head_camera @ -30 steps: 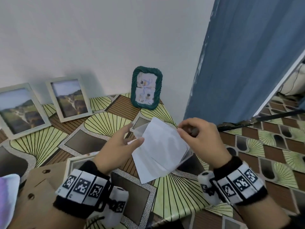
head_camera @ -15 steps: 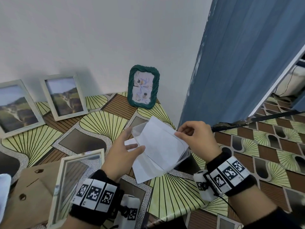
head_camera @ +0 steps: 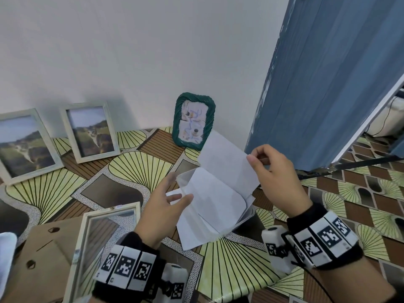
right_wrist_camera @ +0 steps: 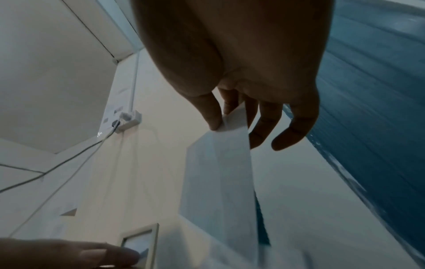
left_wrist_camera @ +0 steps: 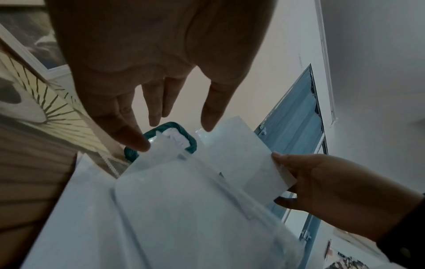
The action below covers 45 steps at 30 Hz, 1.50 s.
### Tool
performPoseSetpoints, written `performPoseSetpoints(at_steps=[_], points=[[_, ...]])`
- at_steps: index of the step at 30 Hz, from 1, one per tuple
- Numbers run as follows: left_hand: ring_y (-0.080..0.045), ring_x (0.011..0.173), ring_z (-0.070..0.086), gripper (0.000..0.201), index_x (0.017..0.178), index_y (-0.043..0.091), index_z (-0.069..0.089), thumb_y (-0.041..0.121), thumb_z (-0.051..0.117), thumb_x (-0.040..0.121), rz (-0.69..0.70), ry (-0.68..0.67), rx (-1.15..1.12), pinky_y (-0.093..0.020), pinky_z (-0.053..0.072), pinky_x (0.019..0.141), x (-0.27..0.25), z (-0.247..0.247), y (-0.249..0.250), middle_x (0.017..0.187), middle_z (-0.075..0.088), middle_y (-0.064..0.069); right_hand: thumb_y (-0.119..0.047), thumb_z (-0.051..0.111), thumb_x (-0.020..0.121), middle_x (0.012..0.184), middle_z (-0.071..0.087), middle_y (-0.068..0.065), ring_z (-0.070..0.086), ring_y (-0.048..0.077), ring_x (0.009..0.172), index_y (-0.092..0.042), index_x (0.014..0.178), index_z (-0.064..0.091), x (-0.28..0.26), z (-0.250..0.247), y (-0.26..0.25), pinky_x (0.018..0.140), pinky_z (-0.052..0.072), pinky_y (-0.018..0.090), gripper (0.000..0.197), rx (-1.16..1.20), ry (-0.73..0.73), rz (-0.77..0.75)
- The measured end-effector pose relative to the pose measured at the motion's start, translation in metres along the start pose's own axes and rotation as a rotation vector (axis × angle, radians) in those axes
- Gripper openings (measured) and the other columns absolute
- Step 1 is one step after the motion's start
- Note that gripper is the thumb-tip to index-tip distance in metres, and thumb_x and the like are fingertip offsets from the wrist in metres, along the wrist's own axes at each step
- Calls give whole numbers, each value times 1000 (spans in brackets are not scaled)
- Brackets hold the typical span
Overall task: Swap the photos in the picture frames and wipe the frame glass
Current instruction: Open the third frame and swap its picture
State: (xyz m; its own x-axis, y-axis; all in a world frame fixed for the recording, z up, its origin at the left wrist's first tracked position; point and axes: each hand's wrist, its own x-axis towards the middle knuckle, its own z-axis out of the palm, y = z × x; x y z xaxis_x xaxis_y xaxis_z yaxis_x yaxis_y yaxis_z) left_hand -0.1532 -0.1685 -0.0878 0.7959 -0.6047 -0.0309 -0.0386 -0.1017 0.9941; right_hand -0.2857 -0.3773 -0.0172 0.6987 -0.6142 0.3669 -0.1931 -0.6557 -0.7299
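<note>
My left hand [head_camera: 180,186] holds a clear plastic sleeve [head_camera: 218,204] of white sheets above the table, thumb on top and fingers behind. My right hand [head_camera: 254,157] pinches the top edge of one white sheet [head_camera: 225,162], which stands lifted partly out of the sleeve. In the left wrist view the left hand [left_wrist_camera: 174,131] touches the sleeve [left_wrist_camera: 195,209] while the right hand [left_wrist_camera: 282,174] pinches the sheet [left_wrist_camera: 241,154]. The right wrist view has the right hand [right_wrist_camera: 227,118] on the sheet [right_wrist_camera: 220,163]. An empty white frame [head_camera: 102,243] with glass lies near left.
A green frame [head_camera: 193,120] and two white frames [head_camera: 90,131] [head_camera: 24,145] with landscape photos lean on the wall. A brown backing board [head_camera: 43,254] lies under the empty frame, with a pale cloth [head_camera: 6,254] at the left edge. A blue door [head_camera: 328,84] stands right of the patterned table [head_camera: 135,167].
My right hand has drawn the white sheet up and farther out of the sleeve. The left hand keeps its hold in about the same place.
</note>
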Motion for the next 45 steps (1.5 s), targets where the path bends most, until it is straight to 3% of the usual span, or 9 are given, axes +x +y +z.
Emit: performPoseSetpoints(at_steps=[8,14,19,24,26,30,35,38,45], points=[[3,112,59,50,137,42,48,54,53,88,211,135,-78,-24,54,82,-25,-25,50,133,52,32,-23,60,97,79,61,-10,55,4,76,-14,91,62,5,4,-46,75,44,20,11,507,67,14],[-8,113,63,39,135,38,53,41,43,97,262,81,30,-44,51,92,-55,-74,71,128,62,20,-14,76,85,80,71,1,65,10,73,-14,85,68,-14,40,-66,63,49,17,8,672,-147,52],[0,117,58,34,127,53,54,47,38,98,162,-15,281,-37,44,96,-75,-122,57,123,65,21,-6,78,80,87,67,-4,74,24,78,-25,94,71,-33,77,-73,66,59,31,25,538,-445,64],[2,115,53,50,134,40,52,56,45,88,57,32,705,-31,44,103,-95,-160,25,126,62,19,-5,72,83,85,62,1,73,26,74,-25,96,74,-53,111,-82,74,61,50,25,366,-591,13],[7,113,49,43,129,48,50,55,48,87,89,-37,727,-21,44,97,-104,-167,18,121,58,28,-8,73,81,79,62,-1,71,25,73,-23,98,73,-57,121,-83,75,59,49,23,277,-599,-20],[9,135,29,58,139,54,26,43,58,92,54,-175,830,-9,22,110,-116,-177,1,143,32,36,-12,75,79,78,65,-5,67,13,74,-17,104,74,-63,136,-87,78,58,31,26,123,-641,-110],[-11,148,-13,90,153,29,-10,63,45,91,-217,-319,1268,-42,7,122,-120,-174,-15,157,-16,17,-16,77,77,81,70,-6,66,8,75,-17,111,72,-64,151,-94,80,55,25,34,-9,-741,-153],[-12,148,-16,89,153,27,-12,63,42,92,-225,-298,1312,-47,5,121,-122,-168,-14,158,-17,14,-18,76,76,80,71,-3,68,11,77,-12,115,71,-65,158,-97,83,56,31,39,-44,-788,-149],[-3,148,-7,89,155,26,-2,67,41,90,-171,-257,1340,-43,10,118,-121,-160,-19,161,-8,13,-30,72,81,95,66,-2,60,14,95,-11,117,68,-69,173,-98,80,43,23,41,-302,-869,-238]])
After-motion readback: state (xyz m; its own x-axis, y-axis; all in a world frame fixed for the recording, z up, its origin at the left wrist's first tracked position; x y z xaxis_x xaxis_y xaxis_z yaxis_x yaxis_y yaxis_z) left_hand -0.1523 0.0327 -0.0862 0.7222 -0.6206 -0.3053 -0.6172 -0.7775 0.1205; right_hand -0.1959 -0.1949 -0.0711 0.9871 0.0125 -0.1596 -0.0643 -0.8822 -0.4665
